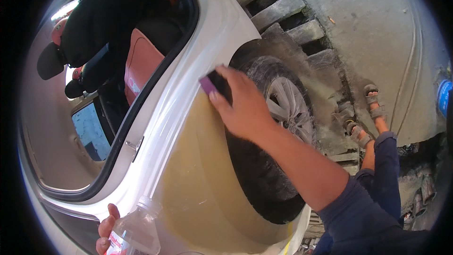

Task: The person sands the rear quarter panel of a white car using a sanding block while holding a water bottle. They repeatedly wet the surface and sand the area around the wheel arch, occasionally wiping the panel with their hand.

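My right hand (243,101) grips a small purple and black block, likely a sanding block (207,85), against the white car body beside the wheel arch. Below it, the car's rear panel (198,160) carries a wide dull tan patch. At the lower left my left hand (107,231) is wrapped round a clear plastic bottle (141,229). The bottle is tilted, with its neck up toward the panel; part of it is cut off by the picture's lower edge. Next to my right forearm is the wheel (288,108), with a black tyre and grey spokes.
The door opening has a black rubber seal (155,73) and a metal striker (134,147); red and black seats (141,59) show inside. A slatted drain grate (278,7) runs along the concrete floor. My sandalled feet (365,113) stand beyond the wheel. A blue container (444,97) sits at the right edge.
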A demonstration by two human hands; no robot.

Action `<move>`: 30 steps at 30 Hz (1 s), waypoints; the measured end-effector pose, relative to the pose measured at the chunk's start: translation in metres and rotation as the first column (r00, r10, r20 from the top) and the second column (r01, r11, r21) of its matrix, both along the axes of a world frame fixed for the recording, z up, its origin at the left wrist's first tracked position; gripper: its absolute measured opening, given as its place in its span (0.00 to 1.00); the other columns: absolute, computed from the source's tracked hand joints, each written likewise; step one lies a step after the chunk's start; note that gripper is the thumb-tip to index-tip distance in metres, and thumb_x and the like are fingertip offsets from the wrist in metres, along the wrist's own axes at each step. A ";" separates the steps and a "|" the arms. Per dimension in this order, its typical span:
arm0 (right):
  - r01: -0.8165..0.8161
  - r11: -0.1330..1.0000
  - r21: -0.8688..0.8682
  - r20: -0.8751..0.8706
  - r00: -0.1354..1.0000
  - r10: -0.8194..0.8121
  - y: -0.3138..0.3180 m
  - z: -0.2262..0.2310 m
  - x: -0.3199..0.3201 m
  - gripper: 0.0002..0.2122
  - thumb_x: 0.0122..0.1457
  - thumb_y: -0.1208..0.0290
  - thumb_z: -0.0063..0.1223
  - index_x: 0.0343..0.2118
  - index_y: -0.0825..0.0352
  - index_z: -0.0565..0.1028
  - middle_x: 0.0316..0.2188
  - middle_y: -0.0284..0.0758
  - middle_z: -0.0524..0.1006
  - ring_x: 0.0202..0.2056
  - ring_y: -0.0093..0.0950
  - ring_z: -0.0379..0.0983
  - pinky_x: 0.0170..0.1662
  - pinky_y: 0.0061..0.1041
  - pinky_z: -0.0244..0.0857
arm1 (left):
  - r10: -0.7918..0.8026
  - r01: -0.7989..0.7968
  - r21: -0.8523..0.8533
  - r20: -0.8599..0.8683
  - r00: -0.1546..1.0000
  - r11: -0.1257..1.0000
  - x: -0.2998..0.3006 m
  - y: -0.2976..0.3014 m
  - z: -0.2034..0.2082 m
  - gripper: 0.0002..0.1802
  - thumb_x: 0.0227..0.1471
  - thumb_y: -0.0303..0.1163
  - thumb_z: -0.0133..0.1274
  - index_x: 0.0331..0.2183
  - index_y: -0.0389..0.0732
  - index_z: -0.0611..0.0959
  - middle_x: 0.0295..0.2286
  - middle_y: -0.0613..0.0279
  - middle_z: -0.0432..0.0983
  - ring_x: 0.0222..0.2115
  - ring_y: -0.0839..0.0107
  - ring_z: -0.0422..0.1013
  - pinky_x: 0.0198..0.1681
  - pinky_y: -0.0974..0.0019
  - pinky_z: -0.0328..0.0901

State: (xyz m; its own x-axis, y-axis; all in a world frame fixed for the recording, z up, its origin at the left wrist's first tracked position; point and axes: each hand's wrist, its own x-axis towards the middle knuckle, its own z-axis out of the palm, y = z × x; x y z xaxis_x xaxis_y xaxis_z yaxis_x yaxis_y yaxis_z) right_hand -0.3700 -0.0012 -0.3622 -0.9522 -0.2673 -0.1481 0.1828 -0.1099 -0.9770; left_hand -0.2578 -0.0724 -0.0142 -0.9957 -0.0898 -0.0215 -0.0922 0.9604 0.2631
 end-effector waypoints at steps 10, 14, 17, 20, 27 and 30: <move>0.010 1.000 0.027 -0.099 0.995 -0.007 0.007 -0.015 -0.007 0.25 0.61 0.65 0.54 0.60 0.67 0.65 0.58 0.50 0.68 0.59 0.48 0.64 0.63 0.42 0.57 | 0.037 -0.037 0.028 0.018 0.999 0.999 0.008 -0.014 0.011 0.54 0.32 0.58 0.73 0.59 0.54 0.67 0.58 0.54 0.65 0.62 0.47 0.58 0.64 0.40 0.56; -0.117 0.993 -0.035 -0.135 0.985 0.111 0.028 0.005 0.054 0.27 0.59 0.65 0.57 0.59 0.67 0.66 0.60 0.51 0.65 0.59 0.49 0.64 0.62 0.43 0.56 | 0.066 -0.067 -0.036 -0.032 0.997 0.997 0.003 0.004 -0.004 0.52 0.35 0.59 0.71 0.58 0.54 0.68 0.58 0.55 0.64 0.62 0.48 0.59 0.64 0.41 0.56; -0.117 0.992 -0.054 -0.182 0.978 0.106 0.036 0.004 0.059 0.27 0.59 0.64 0.55 0.61 0.65 0.63 0.60 0.53 0.64 0.53 0.52 0.67 0.58 0.46 0.60 | -0.002 0.001 -0.059 -0.016 1.000 0.998 0.003 -0.009 0.003 0.53 0.36 0.64 0.69 0.59 0.53 0.67 0.58 0.54 0.64 0.61 0.47 0.59 0.64 0.40 0.56; -0.001 1.000 0.002 -0.195 0.981 0.001 0.007 -0.024 0.004 0.27 0.60 0.64 0.55 0.61 0.65 0.63 0.60 0.52 0.65 0.54 0.51 0.67 0.59 0.45 0.60 | 0.011 -0.009 -0.106 0.011 1.000 0.994 0.012 -0.016 0.010 0.55 0.36 0.68 0.66 0.60 0.53 0.65 0.58 0.52 0.64 0.61 0.45 0.59 0.64 0.38 0.55; -0.199 0.976 -0.093 -0.181 0.967 0.180 0.046 0.011 0.073 0.28 0.59 0.65 0.57 0.61 0.66 0.64 0.62 0.52 0.63 0.61 0.48 0.63 0.62 0.42 0.57 | 0.005 -0.007 -0.046 -0.035 0.999 0.999 0.010 -0.015 0.003 0.54 0.37 0.66 0.66 0.61 0.53 0.64 0.58 0.51 0.63 0.61 0.43 0.58 0.63 0.38 0.56; -0.101 0.994 -0.041 -0.193 0.977 0.091 0.021 -0.013 0.036 0.27 0.60 0.64 0.56 0.61 0.66 0.63 0.61 0.51 0.64 0.59 0.49 0.64 0.61 0.44 0.58 | -0.004 0.004 -0.014 -0.023 1.000 1.000 0.008 -0.014 0.002 0.55 0.37 0.66 0.67 0.61 0.53 0.64 0.58 0.51 0.63 0.61 0.42 0.58 0.63 0.38 0.57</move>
State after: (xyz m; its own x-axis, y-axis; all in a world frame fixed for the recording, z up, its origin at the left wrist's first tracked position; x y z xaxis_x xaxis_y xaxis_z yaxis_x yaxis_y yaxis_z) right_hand -0.3338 0.0203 -0.3749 -0.9310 -0.3616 0.0497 0.0058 -0.1507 -0.9886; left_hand -0.2493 -0.0868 -0.0119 -0.9963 -0.0862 0.0027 -0.0828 0.9643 0.2517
